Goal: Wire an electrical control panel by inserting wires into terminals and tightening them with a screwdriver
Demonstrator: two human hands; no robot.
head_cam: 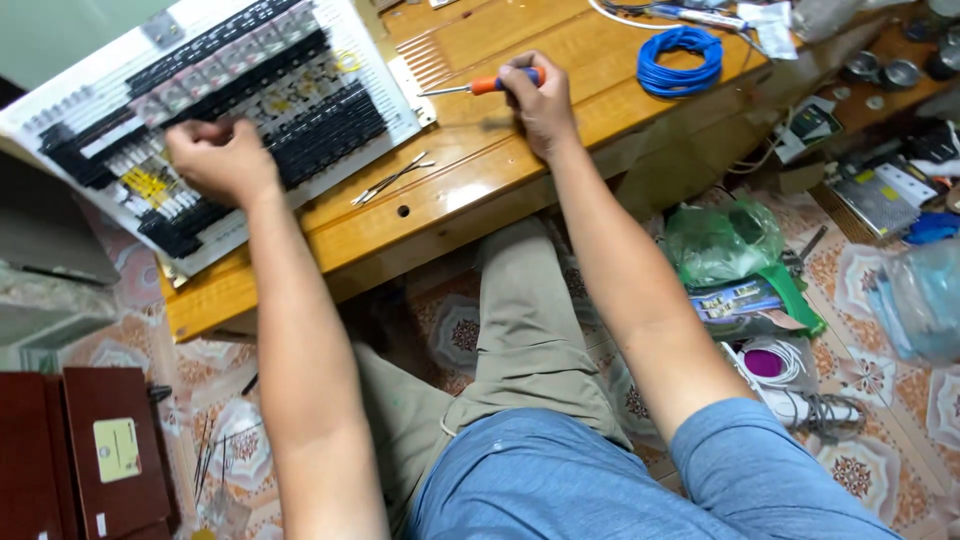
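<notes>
Left hand: the left hand (218,155) rests on the white panel (215,110), fingers curled down among the black terminal rows near the yellow-tagged wires (150,185); the grip is nearly closed, but whether it pinches a wire or only presses on the parts cannot be told.
Right hand: the right hand (540,105) is closed round the orange and blue handle of a screwdriver (480,86); the grip is fully wrapped, thumb on top.
Screwdriver: lies almost level above the bench (470,190), its thin metal shaft pointing left toward the panel's right edge, the tip just beside a pale comb-shaped strip (425,62).
Panel: lies tilted across the left end of the bench, its lower corner overhanging the bench edge.
Tweezers: a metal pair of tweezers (390,180) lies loose on the wood between the two hands, touching neither.
Blue wire coil: a blue wire coil (680,60) sits on the bench to the right of the right hand, well apart from it.
Floor: a green plastic bag (720,240) lies on the patterned tiles below the bench.
</notes>
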